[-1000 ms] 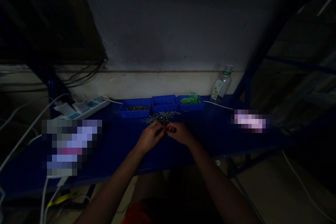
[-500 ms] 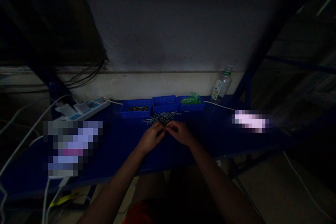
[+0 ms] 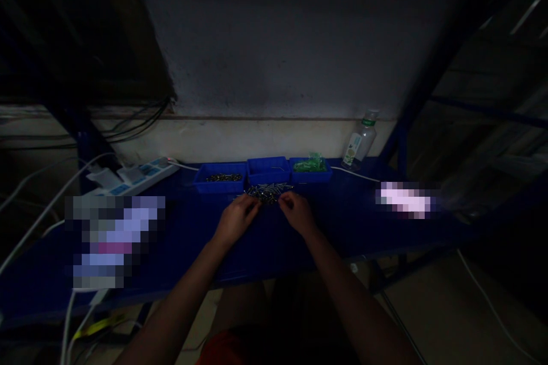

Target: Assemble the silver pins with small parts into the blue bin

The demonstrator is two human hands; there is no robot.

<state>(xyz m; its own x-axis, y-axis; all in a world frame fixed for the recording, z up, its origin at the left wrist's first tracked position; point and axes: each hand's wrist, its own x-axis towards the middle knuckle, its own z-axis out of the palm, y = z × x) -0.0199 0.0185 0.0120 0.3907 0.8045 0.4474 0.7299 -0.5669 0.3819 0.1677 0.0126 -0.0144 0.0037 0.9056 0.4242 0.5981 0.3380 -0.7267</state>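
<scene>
A loose pile of small metal pins (image 3: 268, 190) lies on the blue table (image 3: 342, 222) in front of three blue trays. My left hand (image 3: 235, 218) reaches into the near left edge of the pile with its fingers curled. My right hand (image 3: 296, 211) rests at the pile's right edge, fingers bent in a pinch. What either hand holds is too dark and small to make out. The left tray (image 3: 219, 177) holds dark small parts, the middle tray (image 3: 269, 167) looks nearly bare, and the right tray (image 3: 311, 169) holds green parts.
A clear plastic bottle (image 3: 361, 140) stands at the back right by the wall. A white power strip (image 3: 135, 177) with cables lies at the back left. Blurred patches sit on the table at the left and the right. Dark shelving frames both sides.
My hands were pressed together just in front of the pile. They have now moved apart and forward, each reaching the edge of the pile.
</scene>
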